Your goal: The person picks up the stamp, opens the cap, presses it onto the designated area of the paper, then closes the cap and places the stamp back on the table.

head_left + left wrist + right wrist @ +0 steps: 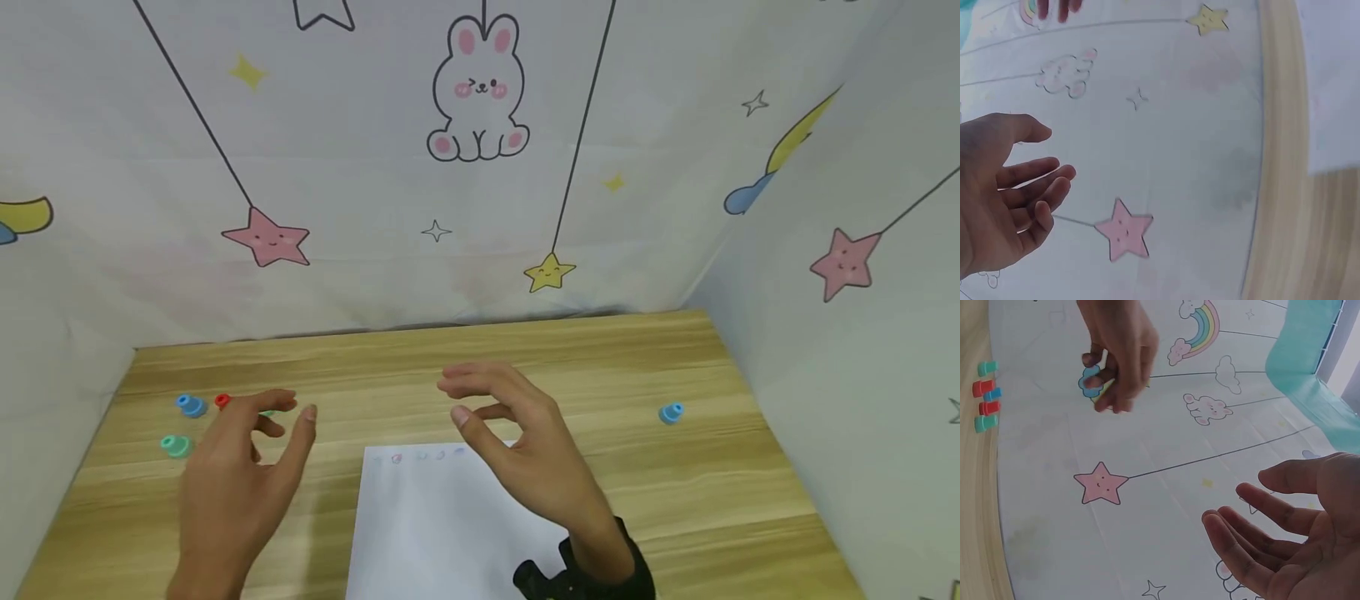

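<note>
My left hand [236,487] is raised above the left side of the table, its fingers loosely curved around nothing. Near it stand small knobbed plastic pieces: a blue one [191,406], a green one [177,447] and a red one [222,401] partly behind the hand. My right hand [536,446] hovers over the upper right of a white paper sheet [435,533], also holding nothing, thumb apart from the curved fingers. Faint small coloured marks run along the sheet's top edge. Another blue piece [671,413] stands alone to the right.
The wooden table [637,500] meets a white cloth wall [360,192] with printed stars and a rabbit at the back. Another cloth wall [862,375] borders the right. In the right wrist view, several pieces line up, among them a red one [989,408].
</note>
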`<state>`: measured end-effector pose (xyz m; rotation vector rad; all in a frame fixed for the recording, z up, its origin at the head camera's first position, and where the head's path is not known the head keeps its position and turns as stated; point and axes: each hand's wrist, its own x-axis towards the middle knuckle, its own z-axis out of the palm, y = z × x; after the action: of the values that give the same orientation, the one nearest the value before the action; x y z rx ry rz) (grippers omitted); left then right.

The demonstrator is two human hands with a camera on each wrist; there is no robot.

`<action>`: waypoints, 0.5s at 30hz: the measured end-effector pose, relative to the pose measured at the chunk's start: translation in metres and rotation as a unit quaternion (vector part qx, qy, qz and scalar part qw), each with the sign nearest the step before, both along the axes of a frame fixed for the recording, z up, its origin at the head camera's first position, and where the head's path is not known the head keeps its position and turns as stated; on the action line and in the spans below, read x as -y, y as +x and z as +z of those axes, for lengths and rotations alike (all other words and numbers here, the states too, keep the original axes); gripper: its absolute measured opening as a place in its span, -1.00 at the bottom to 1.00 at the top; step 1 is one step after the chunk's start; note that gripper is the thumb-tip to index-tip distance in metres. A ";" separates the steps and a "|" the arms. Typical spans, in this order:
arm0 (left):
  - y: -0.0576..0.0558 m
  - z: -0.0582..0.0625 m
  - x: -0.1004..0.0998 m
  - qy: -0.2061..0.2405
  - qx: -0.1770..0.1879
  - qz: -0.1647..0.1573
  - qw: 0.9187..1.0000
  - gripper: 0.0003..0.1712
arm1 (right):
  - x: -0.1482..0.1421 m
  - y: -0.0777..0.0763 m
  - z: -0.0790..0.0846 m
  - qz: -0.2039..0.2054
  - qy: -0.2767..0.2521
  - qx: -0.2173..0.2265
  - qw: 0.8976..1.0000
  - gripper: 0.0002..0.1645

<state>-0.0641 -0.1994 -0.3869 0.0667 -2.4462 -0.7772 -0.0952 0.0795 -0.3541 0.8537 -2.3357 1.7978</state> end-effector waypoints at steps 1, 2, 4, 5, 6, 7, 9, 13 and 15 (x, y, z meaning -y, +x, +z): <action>0.000 0.004 -0.009 0.012 -0.023 -0.024 0.999 -0.67 | 0.000 0.000 0.000 0.000 0.002 0.000 1.000 -0.67; 0.000 0.008 -0.018 0.025 -0.047 -0.050 0.997 -0.68 | 0.001 0.001 0.000 0.000 0.003 -0.001 1.000 -0.67; -0.002 0.014 -0.035 0.062 -0.096 -0.098 0.989 -0.73 | 0.001 0.001 0.000 -0.002 0.007 -0.005 1.000 -0.66; -0.003 0.017 -0.042 0.077 -0.120 -0.121 0.982 -0.75 | 0.001 0.001 0.000 -0.004 0.009 -0.005 1.000 -0.65; -0.005 0.020 -0.049 0.092 -0.143 -0.141 0.975 -0.78 | 0.001 0.001 0.002 -0.006 0.010 -0.007 1.000 -0.65; -0.006 0.022 -0.056 0.107 -0.163 -0.158 0.968 -0.80 | 0.001 0.002 0.004 -0.008 0.012 -0.007 1.000 -0.65; -0.009 0.026 -0.067 0.131 -0.196 -0.185 0.954 -0.86 | 0.001 0.004 0.011 -0.011 0.013 -0.006 1.000 -0.64; -0.010 0.030 -0.081 0.166 -0.221 -0.211 0.937 -0.89 | 0.002 0.008 0.026 -0.014 0.014 0.004 1.000 -0.66; -0.009 0.030 -0.084 0.172 -0.224 -0.216 0.935 -0.89 | 0.002 0.009 0.027 -0.014 0.013 0.007 1.000 -0.67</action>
<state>-0.0730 -0.1152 -0.3572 -0.4803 -1.8848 -1.2516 -0.0866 0.0772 -0.3272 0.8095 -2.3733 1.7714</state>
